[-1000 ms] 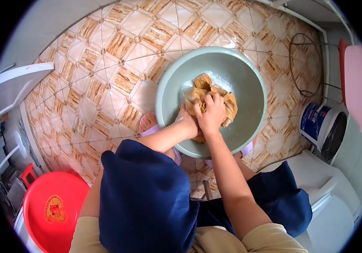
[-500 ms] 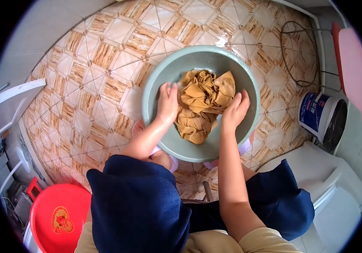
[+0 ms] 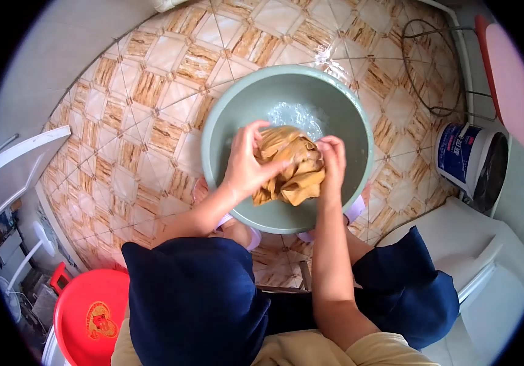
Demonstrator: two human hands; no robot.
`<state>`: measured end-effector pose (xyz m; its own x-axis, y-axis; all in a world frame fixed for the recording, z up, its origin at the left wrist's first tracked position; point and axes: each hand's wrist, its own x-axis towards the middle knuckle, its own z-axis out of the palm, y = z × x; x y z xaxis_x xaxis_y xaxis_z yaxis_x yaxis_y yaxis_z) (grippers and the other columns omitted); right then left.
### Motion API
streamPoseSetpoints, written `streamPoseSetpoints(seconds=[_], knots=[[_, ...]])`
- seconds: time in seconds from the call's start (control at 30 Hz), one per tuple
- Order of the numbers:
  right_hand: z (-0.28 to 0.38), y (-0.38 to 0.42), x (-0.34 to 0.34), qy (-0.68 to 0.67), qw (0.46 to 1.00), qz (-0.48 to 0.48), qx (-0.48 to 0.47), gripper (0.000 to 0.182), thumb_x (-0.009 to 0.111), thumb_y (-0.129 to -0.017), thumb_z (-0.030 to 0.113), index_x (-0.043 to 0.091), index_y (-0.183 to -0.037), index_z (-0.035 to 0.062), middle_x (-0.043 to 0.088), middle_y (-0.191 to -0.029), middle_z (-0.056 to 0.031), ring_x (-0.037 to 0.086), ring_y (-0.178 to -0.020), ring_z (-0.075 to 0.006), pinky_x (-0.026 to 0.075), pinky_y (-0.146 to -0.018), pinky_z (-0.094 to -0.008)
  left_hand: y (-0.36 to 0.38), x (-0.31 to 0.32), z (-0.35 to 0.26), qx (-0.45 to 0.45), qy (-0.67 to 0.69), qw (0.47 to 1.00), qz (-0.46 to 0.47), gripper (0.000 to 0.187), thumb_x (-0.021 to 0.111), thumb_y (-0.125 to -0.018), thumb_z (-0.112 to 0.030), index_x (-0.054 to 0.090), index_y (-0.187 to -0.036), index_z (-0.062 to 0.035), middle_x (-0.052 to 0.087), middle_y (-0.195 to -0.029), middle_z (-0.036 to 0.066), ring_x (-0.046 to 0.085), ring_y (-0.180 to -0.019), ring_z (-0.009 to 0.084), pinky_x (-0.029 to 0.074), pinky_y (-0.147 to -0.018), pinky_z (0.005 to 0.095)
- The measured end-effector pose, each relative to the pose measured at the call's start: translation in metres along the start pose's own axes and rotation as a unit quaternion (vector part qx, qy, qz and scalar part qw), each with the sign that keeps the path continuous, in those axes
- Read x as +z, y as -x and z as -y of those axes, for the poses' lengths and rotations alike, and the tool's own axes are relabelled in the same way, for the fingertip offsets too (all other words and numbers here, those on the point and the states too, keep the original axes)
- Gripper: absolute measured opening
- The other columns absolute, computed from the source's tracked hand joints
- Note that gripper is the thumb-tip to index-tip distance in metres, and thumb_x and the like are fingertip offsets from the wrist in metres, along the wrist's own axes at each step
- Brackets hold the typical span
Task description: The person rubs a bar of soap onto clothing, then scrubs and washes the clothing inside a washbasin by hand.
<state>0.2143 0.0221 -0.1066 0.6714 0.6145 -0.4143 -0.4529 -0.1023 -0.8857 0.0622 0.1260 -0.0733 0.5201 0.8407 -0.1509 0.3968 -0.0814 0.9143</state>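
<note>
1. Near the center of the frame, a round gray-green basin [image 3: 216, 97] sits on the patterned tile floor [image 3: 170, 79], seen from above.
2. Inside the basin, toward its lower half, lies a wrinkled bundle of golden-brown cloth [image 3: 295, 174]. Clear, glistening water [image 3: 298, 116] shows just above the bundle.
3. At the bundle's left side, the left hand [image 3: 250, 160] grasps the cloth, its fingers curled at the upper edge and its thumb reaching across the folds.
4. At the upper right of the bundle, the right hand [image 3: 331, 160] grips the cloth with bent fingers. Both hands are bare, and the 2 are apart, with cloth between them.
5. Below the basin are the person's feet in 2 lilac slippers [image 3: 355, 209], partly hidden by the rim, and dark blue clothing [image 3: 195, 299] over the knees.
6. At the lower left stands a red plastic item [image 3: 85, 311] with a yellow printed emblem.
7. On the right are a white bucket [image 3: 474, 165] with a blue label and, above it, a pink plastic piece [image 3: 512, 79] beside a thin dark loop [image 3: 405, 61].
</note>
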Motion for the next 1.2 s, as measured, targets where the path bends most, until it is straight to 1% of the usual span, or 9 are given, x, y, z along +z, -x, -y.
streamPoseSetpoints(seconds=[0.07,0.13,0.4,0.63,0.77,0.93,1.1,1.13,1.2], knots=[[-0.025,0.012,0.008,0.278,0.957,-0.04,-0.066,0.038,0.066,-0.084,0.026,0.058,-0.114,0.0046,0.051,-0.12,-0.016,0.049,-0.113,-0.0266,0.038,-0.097,-0.0355,0.023,0.002,0.015,-0.013,-0.316,0.943,0.108,0.095,0.084,-0.061,-0.025,0.033,-0.14,-0.0186,0.025,-0.142,0.023,0.026,-0.132,0.0433,0.031,-0.105,0.0473],[-0.032,0.028,0.036,0.379,0.919,-0.099,-0.052,0.051,0.07,-0.079,0.034,0.057,-0.12,0.0064,0.046,-0.129,-0.0203,0.042,-0.123,-0.0356,0.031,-0.105,-0.0412,0.026,0.008,0.022,-0.099,-0.348,0.9,0.241,0.101,0.08,-0.065,-0.024,0.019,-0.146,-0.0209,0.015,-0.145,0.03,0.015,-0.137,0.0458,0.032,-0.105,0.0454],[-0.053,-0.01,0.037,0.615,0.768,-0.067,-0.166,0.023,0.064,-0.077,0.024,0.061,-0.093,0.0072,0.062,-0.1,-0.0154,0.058,-0.098,-0.0307,0.046,-0.08,-0.0445,-0.001,0.033,0.049,-0.118,-0.415,0.867,0.248,0.065,0.054,-0.085,-0.017,0.024,-0.141,-0.0036,0.042,-0.121,0.03,0.048,-0.106,0.0416,0.049,-0.083,0.0449],[-0.044,-0.07,0.031,0.703,0.702,0.065,-0.096,0.037,0.053,-0.086,0.04,0.067,-0.083,0.006,0.067,-0.079,-0.0172,0.066,-0.077,-0.0337,0.051,-0.071,-0.0443,-0.027,0.004,0.027,-0.065,-0.373,0.887,0.266,0.052,0.071,-0.077,-0.031,0.045,-0.112,-0.003,0.064,-0.08,0.019,0.063,-0.08,0.038,0.05,-0.07,0.0455],[0.007,-0.067,0.044,0.615,0.787,0.048,-0.008,0.06,0.054,-0.079,0.061,0.068,-0.083,0.0028,0.066,-0.08,-0.021,0.063,-0.083,-0.0392,0.049,-0.075,-0.0453,-0.013,-0.011,0.006,-0.052,-0.335,0.929,0.151,0.048,0.072,-0.073,-0.044,0.054,-0.095,-0.0039,0.061,-0.061,0.016,0.063,-0.067,0.0385,0.048,-0.061,0.0465],[0.058,-0.034,0.017,0.229,0.955,0.084,-0.171,0.046,0.049,-0.09,0.041,0.062,-0.077,-0.0005,0.059,-0.066,-0.0121,0.055,-0.058,-0.0253,0.043,-0.06,-0.0372,0.016,-0.042,-0.017,0.131,-0.268,0.955,-0.006,0.043,0.079,-0.064,-0.04,0.057,-0.083,-0.0084,0.062,-0.066,0.009,0.06,-0.061,0.0299,0.046,-0.059,0.04],[0.062,-0.032,0.002,0.333,0.932,0.124,-0.068,0.037,0.055,-0.088,0.027,0.063,-0.068,-0.0032,0.062,-0.071,-0.0129,0.057,-0.065,-0.02,0.044,-0.064,-0.0322,0.036,-0.038,-0.015,0.175,-0.289,0.938,0.075,0.04,0.079,-0.055,-0.021,0.059,-0.087,-0.0076,0.056,-0.109,0.013,0.052,-0.103,0.0305,0.044,-0.08,0.0411],[0.067,-0.034,0.0,0.432,0.894,0.113,0.05,0.032,0.058,-0.086,0.027,0.065,-0.079,-0.0029,0.064,-0.073,-0.0145,0.061,-0.07,-0.0248,0.047,-0.068,-0.0339,0.038,-0.035,-0.012,0.189,-0.317,0.924,0.101,0.035,0.078,-0.058,-0.021,0.059,-0.085,-0.0069,0.055,-0.114,0.014,0.05,-0.107,0.0328,0.042,-0.087,0.0438],[0.053,-0.035,0.0,0.474,0.881,-0.004,0.004,0.034,0.063,-0.084,0.03,0.064,-0.102,0.0016,0.065,-0.092,-0.0179,0.062,-0.088,-0.0312,0.047,-0.08,-0.0371,0.048,-0.035,-0.001,0.189,-0.323,0.91,0.177,0.033,0.077,-0.062,-0.021,0.059,-0.086,-0.0065,0.05,-0.123,0.015,0.045,-0.115,0.0348,0.036,-0.096,0.0452]])
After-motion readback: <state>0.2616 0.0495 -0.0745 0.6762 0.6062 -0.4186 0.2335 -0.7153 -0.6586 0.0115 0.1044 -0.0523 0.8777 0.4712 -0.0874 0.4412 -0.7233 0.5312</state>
